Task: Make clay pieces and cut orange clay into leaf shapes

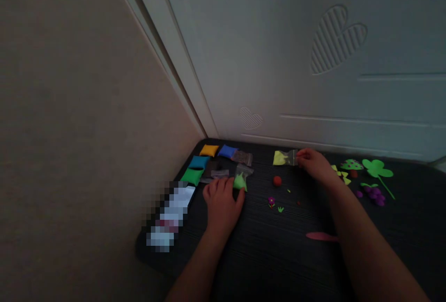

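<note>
My right hand pinches the clear zip end of a small bag with pale yellow clay at the table's back edge. Palm down on the left, my left hand has its fingers lying on the table and its thumb apart. Its thumb and fingertips border a zip bag with light green clay; I cannot tell if they press on it. Beyond those fingers lies a clear bag with dark contents, partly covered. A red clay ball sits between my hands, with a small purple flower nearer me.
Orange, blue, teal and green clay packs line the back left. A blurred phone lies at the left edge. A pink tool is partly under my right forearm. Purple clay grapes and a green clover lie right.
</note>
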`<state>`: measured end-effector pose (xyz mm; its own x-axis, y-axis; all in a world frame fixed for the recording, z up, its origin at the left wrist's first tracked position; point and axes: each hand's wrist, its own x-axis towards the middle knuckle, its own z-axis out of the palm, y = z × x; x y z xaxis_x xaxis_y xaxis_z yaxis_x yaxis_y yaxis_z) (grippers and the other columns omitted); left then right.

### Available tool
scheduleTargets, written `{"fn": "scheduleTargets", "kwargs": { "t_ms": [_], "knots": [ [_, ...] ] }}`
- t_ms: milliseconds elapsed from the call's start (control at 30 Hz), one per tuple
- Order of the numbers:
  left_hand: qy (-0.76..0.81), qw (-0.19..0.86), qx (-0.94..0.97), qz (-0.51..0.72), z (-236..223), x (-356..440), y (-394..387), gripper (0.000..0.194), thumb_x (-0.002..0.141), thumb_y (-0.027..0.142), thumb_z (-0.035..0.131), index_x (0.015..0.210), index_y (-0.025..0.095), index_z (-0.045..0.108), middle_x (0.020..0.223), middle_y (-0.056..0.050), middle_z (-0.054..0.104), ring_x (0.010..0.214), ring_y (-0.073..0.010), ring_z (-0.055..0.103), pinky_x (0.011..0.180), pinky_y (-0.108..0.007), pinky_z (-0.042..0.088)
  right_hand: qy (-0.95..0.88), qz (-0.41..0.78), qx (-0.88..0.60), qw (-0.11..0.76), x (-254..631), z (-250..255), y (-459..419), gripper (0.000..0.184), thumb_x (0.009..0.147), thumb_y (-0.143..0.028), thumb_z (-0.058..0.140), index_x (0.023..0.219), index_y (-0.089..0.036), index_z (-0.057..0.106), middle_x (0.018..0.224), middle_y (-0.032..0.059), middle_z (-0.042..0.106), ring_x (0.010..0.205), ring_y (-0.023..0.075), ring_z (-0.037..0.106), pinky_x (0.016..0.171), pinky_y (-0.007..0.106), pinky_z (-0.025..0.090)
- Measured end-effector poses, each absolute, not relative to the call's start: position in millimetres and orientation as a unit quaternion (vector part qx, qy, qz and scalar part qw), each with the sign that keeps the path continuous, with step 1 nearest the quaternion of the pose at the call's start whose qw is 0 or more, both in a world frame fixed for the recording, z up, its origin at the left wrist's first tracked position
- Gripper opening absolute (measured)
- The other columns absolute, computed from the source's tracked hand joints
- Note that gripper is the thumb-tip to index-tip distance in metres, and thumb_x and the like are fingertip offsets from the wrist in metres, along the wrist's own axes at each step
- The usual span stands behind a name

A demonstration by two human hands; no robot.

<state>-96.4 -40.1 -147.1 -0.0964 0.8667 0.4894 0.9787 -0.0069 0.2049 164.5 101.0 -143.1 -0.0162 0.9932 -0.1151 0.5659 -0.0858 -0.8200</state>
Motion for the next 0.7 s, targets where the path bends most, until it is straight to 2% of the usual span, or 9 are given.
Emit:
{"fn": "scheduleTargets", "kwargs": {
  "t_ms": [67, 167, 267, 500, 700],
  "knots": [
    [-0.681, 0.113, -0.669, -0.276, -146.6, -98.3, -40.7, 0.025, 0.080, 0.031, 0.056, 0.099, 0.016, 0.062, 0.100, -0.013, 0.064, 0.098, -0.0320, 0.050, 0.087, -0.053, 0.034, -0.614, 0.378, -0.636, 0.275, 161.6, -147.5, 100.8, 0.015, 0.083, -0.028, 0.057, 0.090, -0.014, 0.056, 0.070, -0.0023, 0.058, 0.058, 0.0092, 0.054, 0.058, 0.026, 0.045],
    [-0.636, 0.100, -0.701, -0.307, -145.1, -101.7, -42.5, 0.010, 0.081, 0.022, 0.053, 0.082, 0.017, 0.062, 0.082, -0.008, 0.064, 0.086, -0.0245, 0.053, 0.082, -0.044, 0.038, -0.617, 0.379, -0.638, 0.262, 158.6, -150.6, 100.3, 0.015, 0.082, -0.027, 0.057, 0.090, -0.014, 0.057, 0.071, -0.0018, 0.060, 0.060, 0.0102, 0.055, 0.060, 0.026, 0.045],
    [-0.601, 0.085, -0.731, -0.311, -147.0, -99.0, -45.4, 0.015, 0.081, 0.020, 0.052, 0.067, 0.018, 0.058, 0.067, -0.004, 0.059, 0.073, -0.0190, 0.052, 0.073, -0.037, 0.041, -0.620, 0.373, -0.640, 0.258, 158.0, -150.6, 99.6, 0.012, 0.076, -0.022, 0.055, 0.086, -0.016, 0.058, 0.067, -0.0006, 0.062, 0.060, 0.0129, 0.058, 0.059, 0.027, 0.043],
    [-0.581, 0.060, -0.741, -0.331, -153.9, -91.0, -45.8, 0.017, 0.081, 0.018, 0.051, 0.065, 0.018, 0.057, 0.064, -0.004, 0.057, 0.070, -0.0175, 0.051, 0.068, -0.035, 0.041, -0.636, 0.364, -0.636, 0.244, 160.9, -151.4, 98.3, 0.017, 0.073, -0.031, 0.053, 0.081, -0.019, 0.062, 0.069, 0.0026, 0.066, 0.064, 0.0177, 0.061, 0.060, 0.029, 0.043],
    [-0.592, 0.032, -0.724, -0.351, -153.8, -94.6, -44.7, 0.017, 0.082, 0.017, 0.050, 0.066, 0.018, 0.056, 0.065, -0.004, 0.057, 0.070, -0.0174, 0.052, 0.068, -0.035, 0.042, -0.657, 0.380, -0.616, 0.213, 162.2, -148.3, 97.0, 0.028, 0.079, -0.037, 0.050, 0.094, -0.021, 0.067, 0.082, 0.0043, 0.070, 0.074, 0.0210, 0.064, 0.068, 0.032, 0.046]
  ]
}}
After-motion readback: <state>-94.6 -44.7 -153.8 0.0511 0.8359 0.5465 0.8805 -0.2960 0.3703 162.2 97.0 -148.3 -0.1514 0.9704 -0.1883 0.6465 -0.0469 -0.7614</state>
